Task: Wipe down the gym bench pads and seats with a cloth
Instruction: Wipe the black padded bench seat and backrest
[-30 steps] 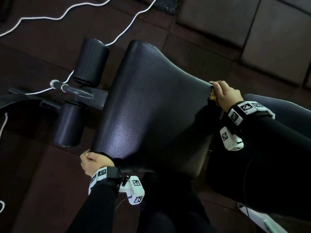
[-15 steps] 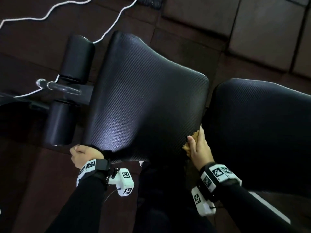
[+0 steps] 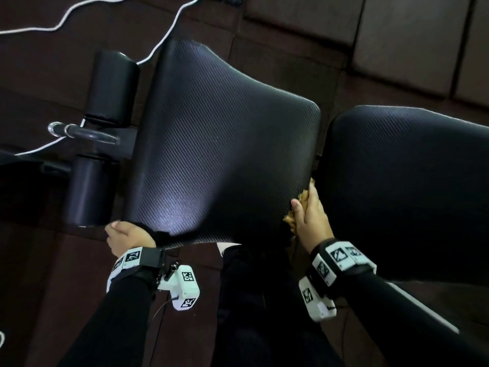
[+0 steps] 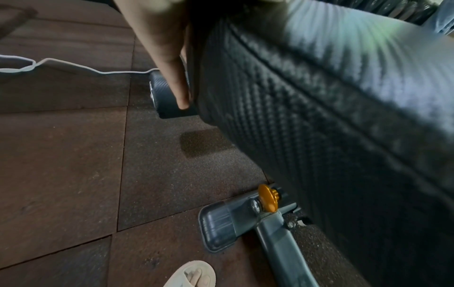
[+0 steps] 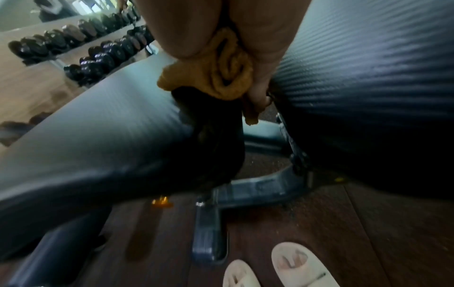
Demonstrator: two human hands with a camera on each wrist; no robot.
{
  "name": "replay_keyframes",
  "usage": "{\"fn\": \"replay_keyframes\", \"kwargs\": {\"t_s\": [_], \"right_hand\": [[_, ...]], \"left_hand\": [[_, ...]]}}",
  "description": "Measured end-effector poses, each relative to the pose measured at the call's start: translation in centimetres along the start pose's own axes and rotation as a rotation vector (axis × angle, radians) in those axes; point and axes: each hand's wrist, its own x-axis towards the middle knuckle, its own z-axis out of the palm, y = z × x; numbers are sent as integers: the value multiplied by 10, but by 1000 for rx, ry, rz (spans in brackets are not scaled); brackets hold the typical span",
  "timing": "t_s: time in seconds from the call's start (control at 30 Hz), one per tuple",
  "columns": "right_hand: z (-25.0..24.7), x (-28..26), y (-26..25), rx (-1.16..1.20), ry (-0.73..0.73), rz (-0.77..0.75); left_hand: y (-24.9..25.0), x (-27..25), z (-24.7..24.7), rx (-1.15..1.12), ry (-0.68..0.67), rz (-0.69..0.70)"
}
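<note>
The black textured seat pad point(image 3: 219, 144) fills the middle of the head view, and the back pad point(image 3: 407, 181) lies to its right. My right hand point(image 3: 308, 211) grips a bunched tan cloth point(image 5: 221, 77) and holds it against the seat pad's right edge, in the gap between the two pads. My left hand point(image 3: 124, 234) grips the seat pad's near left corner, with fingers curled under the edge. In the left wrist view one finger point(image 4: 172, 64) lies along the pad's side point(image 4: 319, 126).
Two black foam rollers point(image 3: 111, 86) on a chrome bar point(image 3: 79, 131) stand left of the seat. A white cord point(image 3: 169, 30) runs over the dark floor tiles. The bench's grey frame foot point(image 4: 221, 229) with an orange knob point(image 4: 267, 198) and my sandalled feet point(image 5: 294, 264) are below. A dumbbell rack point(image 5: 81, 44) stands behind.
My right hand with the cloth has slid from the seat pad's far right corner down its right edge toward me. My left hand has stayed on the near left corner.
</note>
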Motion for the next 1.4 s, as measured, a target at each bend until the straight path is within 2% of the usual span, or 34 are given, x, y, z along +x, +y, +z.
{"fn": "replay_keyframes", "kwargs": {"t_s": [0.13, 0.23, 0.4, 0.5, 0.57, 0.67, 0.73, 0.83, 0.9, 0.97, 1.07, 1.17, 1.27, 1.33, 1.4], "right_hand": [[3, -36, 19, -48, -112, -16], [-8, -41, 18, -96, -144, -56], [-24, -35, -9, -136, -6, -227], [-26, -33, -33, -203, 13, -371], [-20, -29, -49, -242, -79, -508], [-3, -25, -60, -385, -327, -732], [4, -22, -58, -514, -473, -798], [-3, -14, -52, -521, -507, -797], [-11, -1, -52, -428, -432, -796], [-21, 17, -51, -431, -311, -761], [-36, 43, -51, -537, -253, -649], [-45, 61, -53, -605, -318, -576], [-51, 68, -51, -661, -372, -604], [-54, 70, -50, -662, -377, -615], [-54, 71, -50, -659, -375, -615]], "left_hand": [[0, -1, -3, 1, -28, 0], [1, -1, -5, 4, -51, 3], [2, -2, -8, 2, -75, -6], [3, -2, -9, 4, -89, -20], [4, -2, -11, 13, -122, -31], [4, -2, -16, 4, -183, -60], [5, -6, -18, -11, -174, -61], [8, -25, -18, -60, -115, 45], [12, -50, -17, -59, -108, 96], [19, -85, -13, 0, -120, 169], [33, -145, 0, 71, -180, 447], [49, -195, 20, 157, -341, 674], [54, -223, 39, 318, -444, 718], [50, -229, 46, 381, -437, 714], [44, -226, 45, 331, -413, 706]]}}
